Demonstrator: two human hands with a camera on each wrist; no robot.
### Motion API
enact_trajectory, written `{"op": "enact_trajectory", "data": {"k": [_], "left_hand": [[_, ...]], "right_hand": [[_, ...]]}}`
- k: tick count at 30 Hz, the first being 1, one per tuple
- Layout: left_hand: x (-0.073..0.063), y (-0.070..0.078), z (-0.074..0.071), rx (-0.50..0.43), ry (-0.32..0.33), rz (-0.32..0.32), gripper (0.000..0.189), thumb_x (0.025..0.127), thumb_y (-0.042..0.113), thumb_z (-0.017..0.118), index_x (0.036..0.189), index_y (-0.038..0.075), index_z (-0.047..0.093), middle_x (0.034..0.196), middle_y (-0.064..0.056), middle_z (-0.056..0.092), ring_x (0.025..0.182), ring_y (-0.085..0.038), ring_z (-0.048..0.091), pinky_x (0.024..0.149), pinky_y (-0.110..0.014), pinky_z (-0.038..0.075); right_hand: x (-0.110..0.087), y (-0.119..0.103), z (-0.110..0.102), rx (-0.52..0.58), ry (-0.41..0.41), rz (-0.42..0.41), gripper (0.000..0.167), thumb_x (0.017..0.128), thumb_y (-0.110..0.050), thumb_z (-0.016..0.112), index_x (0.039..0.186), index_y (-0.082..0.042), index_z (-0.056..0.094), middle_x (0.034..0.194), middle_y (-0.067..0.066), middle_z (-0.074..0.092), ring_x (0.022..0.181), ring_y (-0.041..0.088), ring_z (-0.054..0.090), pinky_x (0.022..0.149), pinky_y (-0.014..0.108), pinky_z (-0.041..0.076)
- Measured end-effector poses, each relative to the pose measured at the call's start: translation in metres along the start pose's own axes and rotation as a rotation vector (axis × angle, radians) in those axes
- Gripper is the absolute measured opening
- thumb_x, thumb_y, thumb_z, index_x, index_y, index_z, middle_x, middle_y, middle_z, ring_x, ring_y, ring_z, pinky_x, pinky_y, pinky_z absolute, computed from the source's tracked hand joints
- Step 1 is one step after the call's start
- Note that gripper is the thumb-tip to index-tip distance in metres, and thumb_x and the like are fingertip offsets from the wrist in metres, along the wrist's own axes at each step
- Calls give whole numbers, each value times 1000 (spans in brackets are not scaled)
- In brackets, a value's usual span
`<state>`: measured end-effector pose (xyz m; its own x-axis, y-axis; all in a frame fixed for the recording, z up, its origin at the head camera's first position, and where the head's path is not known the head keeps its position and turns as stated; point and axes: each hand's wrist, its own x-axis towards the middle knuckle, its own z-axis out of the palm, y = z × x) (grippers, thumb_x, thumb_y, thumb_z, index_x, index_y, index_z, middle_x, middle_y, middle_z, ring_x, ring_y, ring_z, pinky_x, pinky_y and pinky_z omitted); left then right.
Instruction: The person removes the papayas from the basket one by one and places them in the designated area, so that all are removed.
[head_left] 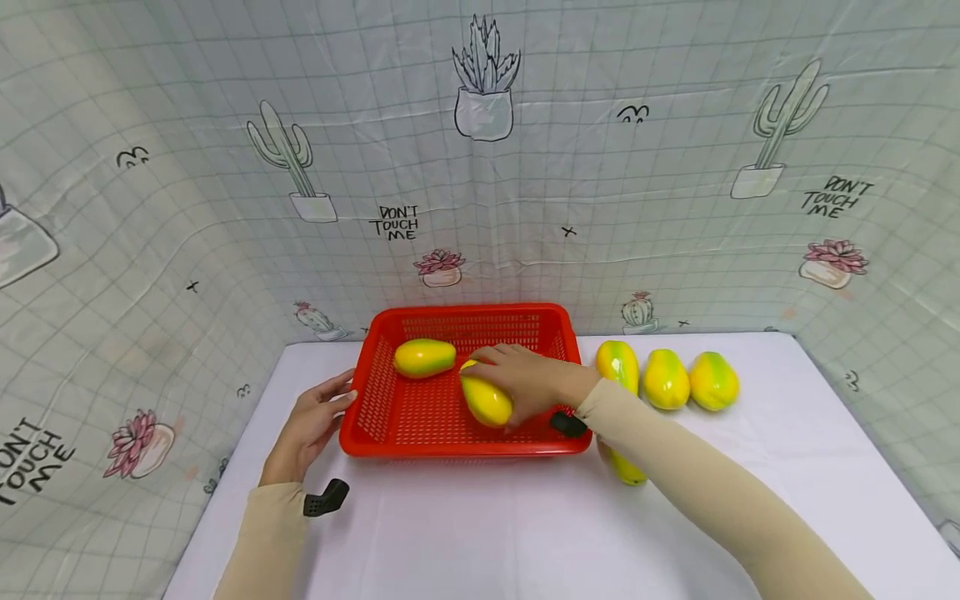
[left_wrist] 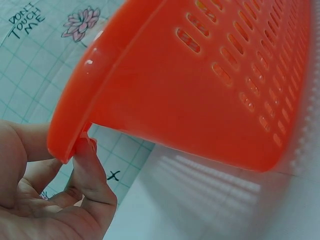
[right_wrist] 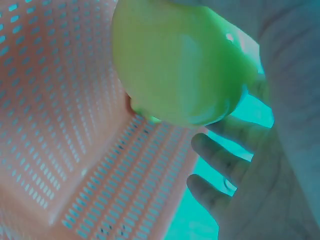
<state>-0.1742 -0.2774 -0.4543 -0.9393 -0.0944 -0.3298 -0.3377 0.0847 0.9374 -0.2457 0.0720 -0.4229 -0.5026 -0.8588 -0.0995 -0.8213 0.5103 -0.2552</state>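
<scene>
A red plastic basket [head_left: 465, 450] with slotted walls stands on the white cloth. My left hand [head_left: 313, 423] pinches its left rim; in the left wrist view the thumb and fingers of that hand [left_wrist: 75, 195] close round the rim's edge. Inside the basket, right of its middle, my right hand [head_left: 528, 382] grips a yellow-green papaya [head_left: 487, 403] from above. The right wrist view shows this papaya [right_wrist: 175, 60] large and close, over the basket's slotted side [right_wrist: 55, 95]. Another papaya [head_left: 425, 358] lies on its side at the basket's back left.
Right of the basket, papayas stand in a row at the back: one [head_left: 618, 362] by the basket, then a second [head_left: 666, 380] and a third [head_left: 714, 382]. Another papaya [head_left: 627, 468] lies nearer, partly behind my right sleeve [head_left: 697, 467]. A printed grid curtain [head_left: 510, 208] rises behind.
</scene>
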Motion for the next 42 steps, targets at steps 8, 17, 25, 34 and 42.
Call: {"op": "enact_trajectory", "data": {"k": [8, 17, 25, 34, 42], "left_hand": [[-2, -2, -3, 6, -1, -2, 58, 110, 10, 54, 165, 8, 35, 154, -18, 39, 109, -14, 54, 83, -16, 54], [-3, -2, -5, 13, -6, -5, 59, 110, 12, 55, 165, 8, 35, 153, -16, 39, 108, -13, 54, 83, -16, 54], [-4, -2, -4, 8, -15, -8, 59, 110, 11, 53, 166, 7, 34, 157, -18, 36, 108, -11, 55, 85, -16, 54], [-4, -1, -2, 7, -13, -13, 59, 110, 12, 54, 166, 8, 34, 154, -17, 38, 112, -14, 53, 85, -15, 54], [-4, 1, 0, 15, -14, -5, 58, 110, 12, 54, 165, 8, 34, 152, -16, 39, 110, -14, 53, 85, -16, 54]], "right_hand": [[-34, 8, -7, 60, 134, 47, 96, 75, -30, 97, 156, -17, 48, 160, 13, 42, 145, 37, 40, 116, 56, 41], [-76, 20, -9, 61, 305, 34, 95, 72, -24, 97, 154, -13, 50, 157, 19, 43, 137, 40, 47, 105, 58, 49], [-108, 28, -9, 50, 392, 78, 97, 71, -21, 95, 155, -12, 49, 158, 20, 43, 137, 45, 48, 108, 63, 45], [-142, 38, -5, 59, 433, 135, 98, 71, -20, 96, 156, -14, 48, 160, 17, 39, 142, 42, 41, 110, 66, 43], [-169, 38, 5, 45, 473, 174, 98, 70, -18, 96, 156, -12, 48, 160, 18, 39, 140, 46, 43, 108, 70, 40]]}}
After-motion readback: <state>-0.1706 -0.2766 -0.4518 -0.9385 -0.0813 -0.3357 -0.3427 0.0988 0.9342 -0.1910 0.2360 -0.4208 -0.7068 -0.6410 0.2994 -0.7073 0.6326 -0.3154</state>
